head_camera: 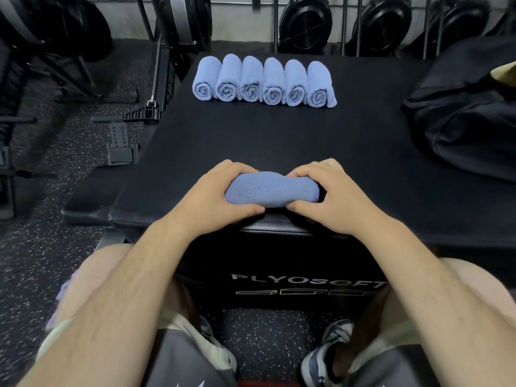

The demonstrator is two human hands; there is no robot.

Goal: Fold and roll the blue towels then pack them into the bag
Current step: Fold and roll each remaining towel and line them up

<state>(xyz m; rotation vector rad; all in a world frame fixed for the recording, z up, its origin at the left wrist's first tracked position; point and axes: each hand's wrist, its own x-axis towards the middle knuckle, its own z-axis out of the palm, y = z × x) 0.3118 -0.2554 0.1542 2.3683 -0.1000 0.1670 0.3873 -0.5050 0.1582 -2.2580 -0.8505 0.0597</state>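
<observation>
Both hands grip rolled towel (272,189) between them.

A rolled towel (272,189) is lying crosswise at the near edge of the padded box (279,135), on its top. The left hand (215,195) is sitting on the towel's left end and the right hand (325,195) on its right end, thumbs tucked at the near side. A row of six rolled towels (264,82) is resting side by side, touching, along the far edge of the box, ends pointing toward the person. The bag (469,113) is lying on the box's right side, well apart from the row. Gym machines (304,22) are standing behind the box, and the person's knees are flanking its near face.
</observation>
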